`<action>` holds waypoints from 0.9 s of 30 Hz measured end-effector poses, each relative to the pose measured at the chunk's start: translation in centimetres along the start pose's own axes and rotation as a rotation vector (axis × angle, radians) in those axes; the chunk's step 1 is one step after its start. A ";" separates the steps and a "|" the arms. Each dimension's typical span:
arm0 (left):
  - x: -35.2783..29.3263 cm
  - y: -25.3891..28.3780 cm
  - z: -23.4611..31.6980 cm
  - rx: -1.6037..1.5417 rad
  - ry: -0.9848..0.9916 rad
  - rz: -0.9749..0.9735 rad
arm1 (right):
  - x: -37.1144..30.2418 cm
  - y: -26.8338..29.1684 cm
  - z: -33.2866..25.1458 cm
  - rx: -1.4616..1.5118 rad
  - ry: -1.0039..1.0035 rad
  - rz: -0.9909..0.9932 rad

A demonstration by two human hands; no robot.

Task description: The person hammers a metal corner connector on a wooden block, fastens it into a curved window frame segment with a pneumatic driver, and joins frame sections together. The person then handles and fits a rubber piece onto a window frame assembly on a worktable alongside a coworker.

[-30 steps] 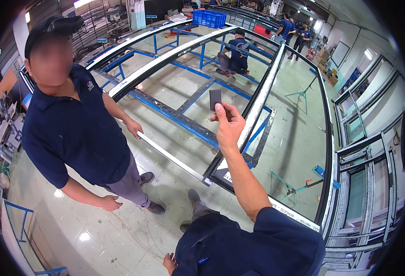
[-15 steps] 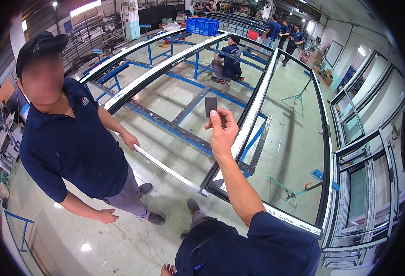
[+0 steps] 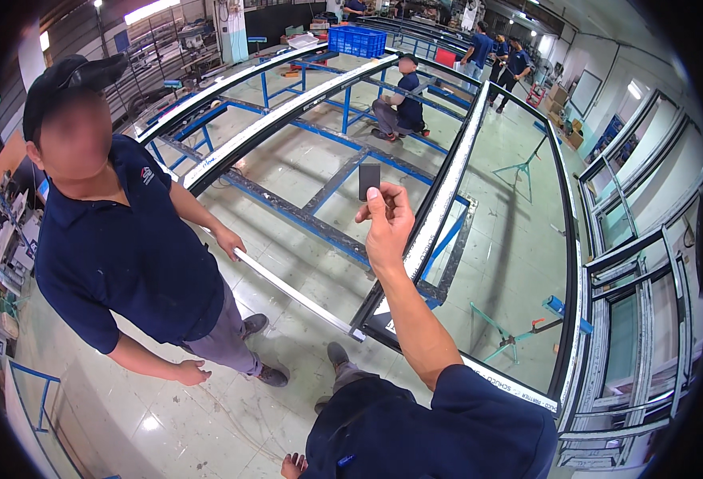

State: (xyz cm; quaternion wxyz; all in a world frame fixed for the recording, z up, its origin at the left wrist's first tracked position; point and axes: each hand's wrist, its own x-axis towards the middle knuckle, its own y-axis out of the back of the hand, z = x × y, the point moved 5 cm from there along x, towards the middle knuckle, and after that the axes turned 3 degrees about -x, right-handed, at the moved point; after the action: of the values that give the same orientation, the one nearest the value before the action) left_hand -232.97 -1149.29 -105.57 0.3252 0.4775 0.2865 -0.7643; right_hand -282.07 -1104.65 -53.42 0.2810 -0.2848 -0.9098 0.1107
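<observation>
A small flat dark rectangular piece [image 3: 369, 182] is held up by its lower edge in my right hand [image 3: 389, 219], the thumb pressed against its face. Behind my forearm runs the white-filmed black bar of a large window or door frame [image 3: 457, 172]. Down at the lower edge my left hand [image 3: 294, 465] shows only in part. Its fingers look slightly apart, and I see nothing in them. On my left a co-worker [image 3: 128, 247] in a dark shirt and cap faces me, one hand on a long pale strip [image 3: 291, 294] that reaches to the frame's near corner.
Blue steel stands [image 3: 311, 209] carry the big frames. A blue crate [image 3: 357, 41] rests on the far end. Another person [image 3: 399, 100] squats among the stands, and more people are farther back. Green tripod supports [image 3: 511, 339] stand at right, near stacked frames [image 3: 635, 335].
The squatting person has turned and lifted their head. My right hand keeps the dark piece raised in nearly the same place. The view has shifted slightly.
</observation>
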 end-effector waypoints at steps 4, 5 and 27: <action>1.3 0.1 1.0 0.240 -0.058 -0.042 | 0.2 -0.1 -0.4 -0.002 0.024 -0.018; 1.6 0.2 1.2 0.301 -0.072 -0.051 | 0.3 0.1 -0.5 -0.005 0.023 -0.014; -0.3 -1.4 3.6 1.187 -0.223 0.035 | 0.5 0.6 0.2 -0.003 -0.014 -0.008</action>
State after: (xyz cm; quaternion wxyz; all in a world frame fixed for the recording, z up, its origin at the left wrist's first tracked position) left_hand -235.86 -1151.02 -103.75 0.0437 0.4992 -0.2329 -0.8335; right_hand -282.23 -1103.88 -53.59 0.2746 -0.2806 -0.9131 0.1103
